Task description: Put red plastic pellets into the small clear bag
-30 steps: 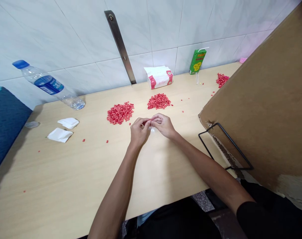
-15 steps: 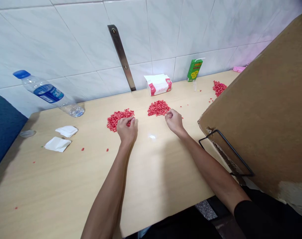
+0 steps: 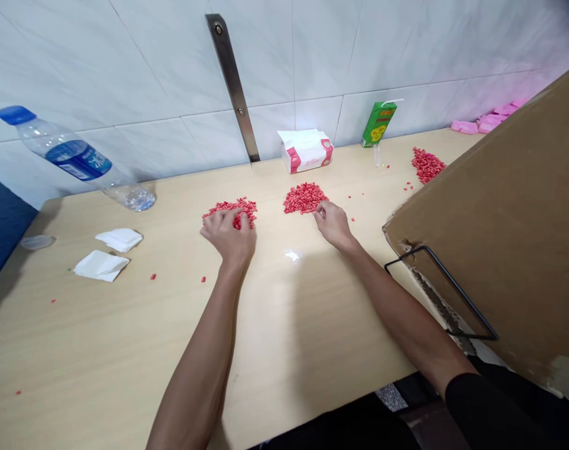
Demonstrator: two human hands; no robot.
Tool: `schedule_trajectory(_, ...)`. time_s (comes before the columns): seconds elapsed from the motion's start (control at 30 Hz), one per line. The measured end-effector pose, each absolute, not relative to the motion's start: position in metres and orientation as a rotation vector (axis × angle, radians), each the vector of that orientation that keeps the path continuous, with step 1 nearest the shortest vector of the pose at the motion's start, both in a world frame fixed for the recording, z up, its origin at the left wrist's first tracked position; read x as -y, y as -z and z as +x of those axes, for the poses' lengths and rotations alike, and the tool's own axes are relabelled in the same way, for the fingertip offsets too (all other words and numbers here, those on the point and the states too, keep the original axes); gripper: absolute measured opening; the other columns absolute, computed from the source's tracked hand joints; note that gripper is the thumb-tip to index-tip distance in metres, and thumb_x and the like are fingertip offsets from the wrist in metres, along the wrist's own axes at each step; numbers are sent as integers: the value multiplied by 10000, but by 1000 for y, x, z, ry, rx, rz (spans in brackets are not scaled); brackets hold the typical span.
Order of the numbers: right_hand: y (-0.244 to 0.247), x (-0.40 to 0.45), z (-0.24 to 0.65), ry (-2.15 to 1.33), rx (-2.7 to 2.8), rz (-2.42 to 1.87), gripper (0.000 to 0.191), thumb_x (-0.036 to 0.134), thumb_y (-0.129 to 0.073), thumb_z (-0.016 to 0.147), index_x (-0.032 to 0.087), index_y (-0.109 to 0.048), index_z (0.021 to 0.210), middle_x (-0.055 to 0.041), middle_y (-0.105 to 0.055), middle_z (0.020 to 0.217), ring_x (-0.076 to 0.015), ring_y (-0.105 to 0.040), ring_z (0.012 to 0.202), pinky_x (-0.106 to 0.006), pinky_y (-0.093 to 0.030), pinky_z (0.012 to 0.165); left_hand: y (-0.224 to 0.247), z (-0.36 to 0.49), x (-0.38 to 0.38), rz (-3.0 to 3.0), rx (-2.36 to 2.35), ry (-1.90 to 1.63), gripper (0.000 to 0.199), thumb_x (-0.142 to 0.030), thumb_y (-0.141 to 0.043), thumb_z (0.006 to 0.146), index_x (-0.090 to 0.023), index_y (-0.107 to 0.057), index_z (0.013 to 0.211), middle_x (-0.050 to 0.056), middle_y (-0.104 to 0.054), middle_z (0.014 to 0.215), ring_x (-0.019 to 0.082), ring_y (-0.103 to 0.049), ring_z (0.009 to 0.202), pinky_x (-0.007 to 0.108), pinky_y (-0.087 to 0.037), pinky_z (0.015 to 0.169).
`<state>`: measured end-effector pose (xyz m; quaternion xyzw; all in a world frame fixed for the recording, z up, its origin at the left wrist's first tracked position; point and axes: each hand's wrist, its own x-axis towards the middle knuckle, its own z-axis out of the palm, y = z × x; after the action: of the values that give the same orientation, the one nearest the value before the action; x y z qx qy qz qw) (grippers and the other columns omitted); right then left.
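Cupping red pellets [image 3: 247, 207], left hand [image 3: 227, 236] hides them; right hand [image 3: 334, 224] curls at another pile [image 3: 304, 198].

Place: small indoor workroom, workshop type. Walls: white glazed tile [image 3: 406, 56], with a steel strip [image 3: 231, 87] bolted upright. Work surface: pale wood-laminate counter [image 3: 284, 337], bearing heaps of red plastic pellets [image 3: 304, 198] with strays scattered about. Also present: a large cardboard sheet [image 3: 495, 231] in a black wire frame [image 3: 439, 294]. Personal items: tissue box [image 3: 306, 151], water bottle [image 3: 73, 156], green drink carton [image 3: 378, 124].
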<state>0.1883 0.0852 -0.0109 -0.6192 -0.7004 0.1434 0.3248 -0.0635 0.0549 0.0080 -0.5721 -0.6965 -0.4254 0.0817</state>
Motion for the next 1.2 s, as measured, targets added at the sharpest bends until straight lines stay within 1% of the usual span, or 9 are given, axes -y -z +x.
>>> schedule_trajectory(0.13,6,-84,182,-351,1853,-1726,130,255,-517,946,173,-617,931,-71,-676,833,-232,-595,747,-317,-352,674,-7,-46,-35,-2460,1723,1269,126,-218,-606,810,-190,-722,770,43,-663,737,200,-566,752,377,-429,799)
schedule_trajectory(0.27,2,-84,166,-261,1860,-1735,242,319,-426,1013,155,-596,1068,-107,-699,868,-258,-623,753,-322,-334,650,-11,-42,-27,-2879,1850,1192,138,-223,-605,777,-196,-738,800,32,-658,741,156,-554,627,299,-434,623)
schedule_trajectory(0.4,2,-84,153,-245,1911,-1637,271,335,-404,1024,138,-582,1084,-114,-704,876,-256,-641,758,-316,-342,645,-18,-46,-27,-3131,1784,877,192,-307,-709,727,-237,-751,901,38,-661,852,188,-576,777,315,-444,712)
schedule_trajectory(0.57,5,-85,155,-331,1823,-1601,229,326,-412,1014,156,-564,1033,-79,-691,830,-243,-647,746,-318,-402,681,-19,-45,-27,-3145,1775,775,94,-319,-705,777,-253,-748,830,23,-666,891,189,-556,853,351,-410,839)
schedule_trajectory(0.7,11,-87,158,-508,1622,-1422,183,350,-462,983,183,-533,961,-52,-679,822,-210,-666,736,-317,-467,700,-17,-42,-27,-3131,1826,882,100,-277,-657,812,-223,-729,767,17,-677,860,178,-562,837,347,-408,859)
schedule_trajectory(0.8,15,-88,158,-764,1349,-1237,189,387,-520,943,200,-499,931,-31,-671,815,-179,-695,755,-301,-523,727,-16,-39,-27,-3158,1911,1039,150,-297,-628,837,-194,-717,774,33,-681,865,173,-581,815,316,-435,793)
schedule_trajectory(0.93,13,-85,156,-1045,1044,-1045,327,456,-671,829,197,-483,896,-20,-666,782,-160,-704,724,-310,-565,769,-18,-35,-27,-3175,2000,1193,207,-328,-600,859,-168,-722,808,53,-685,892,159,-597,759,286,-441,696)
schedule_trajectory(1.07,6,-79,157,-1304,939,-938,491,517,-803,674,182,-511,881,-36,-698,789,-160,-701,687,-301,-576,709,-20,-31,-26,-3108,2057,1219,242,-345,-574,877,-161,-728,846,57,-696,901,160,-600,751,288,-436,690)
schedule_trajectory(1.2,-2,-73,161,-1553,942,-868,522,466,-875,596,162,-563,884,-54,-728,830,-170,-719,736,-306,-585,747,-17,-27,-25,-2954,2137,1343,267,-368,-565,886,-161,-733,882,60,-696,893,173,-611,803,290,-442,723)
